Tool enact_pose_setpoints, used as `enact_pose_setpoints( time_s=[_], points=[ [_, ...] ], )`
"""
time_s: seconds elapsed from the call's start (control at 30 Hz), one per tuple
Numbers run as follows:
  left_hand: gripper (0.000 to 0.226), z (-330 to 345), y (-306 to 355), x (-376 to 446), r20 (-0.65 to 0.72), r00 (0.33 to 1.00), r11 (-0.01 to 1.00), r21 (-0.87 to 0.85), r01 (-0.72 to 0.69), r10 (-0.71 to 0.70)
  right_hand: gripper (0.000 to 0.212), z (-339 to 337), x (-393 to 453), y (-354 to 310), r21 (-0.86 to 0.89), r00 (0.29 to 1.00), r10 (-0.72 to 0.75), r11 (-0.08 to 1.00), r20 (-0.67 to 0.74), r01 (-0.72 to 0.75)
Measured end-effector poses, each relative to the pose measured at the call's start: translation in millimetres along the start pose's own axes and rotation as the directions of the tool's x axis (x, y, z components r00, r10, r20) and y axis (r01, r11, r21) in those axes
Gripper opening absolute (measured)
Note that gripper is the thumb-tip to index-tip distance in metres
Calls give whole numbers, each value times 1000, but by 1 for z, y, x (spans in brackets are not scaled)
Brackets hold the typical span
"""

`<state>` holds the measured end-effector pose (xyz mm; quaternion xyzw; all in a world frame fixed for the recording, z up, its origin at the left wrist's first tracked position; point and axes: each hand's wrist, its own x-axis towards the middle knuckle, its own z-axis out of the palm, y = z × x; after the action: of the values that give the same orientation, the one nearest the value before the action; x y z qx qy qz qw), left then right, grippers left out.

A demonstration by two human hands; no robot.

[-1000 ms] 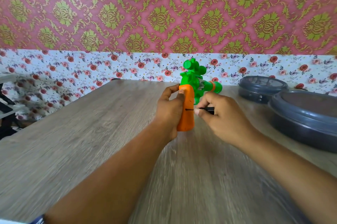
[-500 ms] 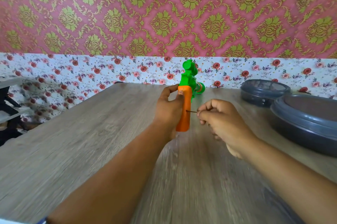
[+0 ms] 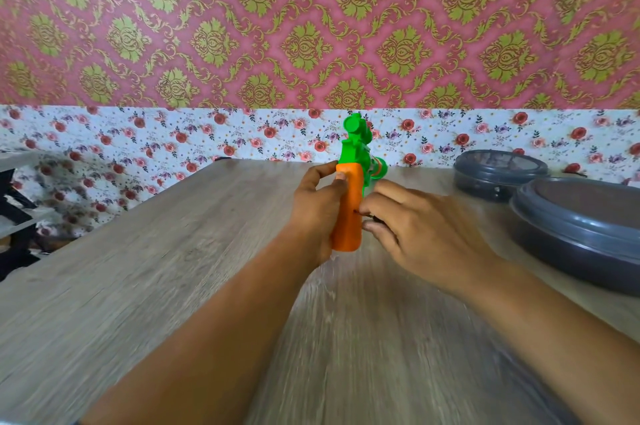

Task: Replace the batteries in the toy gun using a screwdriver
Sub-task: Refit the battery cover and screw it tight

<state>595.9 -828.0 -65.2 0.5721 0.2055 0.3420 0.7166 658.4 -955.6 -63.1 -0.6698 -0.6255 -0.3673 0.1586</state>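
Note:
A toy gun [image 3: 353, 178] with a green body and an orange grip is held upright above the wooden table [image 3: 138, 286], barrel pointing away to the right. My left hand [image 3: 317, 206] grips the orange grip from the left, thumb on its upper edge. My right hand [image 3: 415, 227] is at the grip's right side and pinches a small dark screwdriver [image 3: 370, 216], whose tip meets the orange plastic. Most of the screwdriver is hidden under my fingers.
Two dark grey round lidded containers stand at the right: a small one [image 3: 498, 171] by the wall and a large one [image 3: 581, 234] nearer me. Floral wallpaper backs the table. The table's left edge drops off beside a dark rack [image 3: 17, 216].
My right hand has moved back in against the orange grip, so the screwdriver shaft seen half a second ago is now nearly covered. The gun is turned slightly; my left hand keeps its hold.

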Motion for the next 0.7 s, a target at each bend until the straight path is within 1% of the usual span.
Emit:
enact_pose_setpoints(
  time_s=[0.13,0.23,0.3,0.47,0.57,0.63,0.7],
  points=[
    [21,0,0,0,16,1000,1000,-1,22,-22,21,-2,0,3,-45,997,-65,997,-38,63],
    [22,0,-1,0,17,999,999,24,27,-28,23,-4,1,4,-90,996,-49,995,-80,42],
    [22,2,-1,-1,26,999,999,33,27,-28,23,-5,1,5,-104,996,-39,994,-83,30],
    [20,1,-4,-2,43,999,1000,28,2,-4,8,1,-2,4,-146,996,-68,988,-52,60],
    [16,2,-5,-5,70,997,999,39,-24,21,14,5,-5,4,-56,999,28,998,-24,-29],
    [15,3,-5,-6,68,997,998,60,-25,21,12,7,-6,0,30,988,153,988,-32,-152],
    [14,3,-6,-6,55,998,995,96,-31,25,8,10,-6,-9,118,947,320,942,-38,-313]
  ],
)
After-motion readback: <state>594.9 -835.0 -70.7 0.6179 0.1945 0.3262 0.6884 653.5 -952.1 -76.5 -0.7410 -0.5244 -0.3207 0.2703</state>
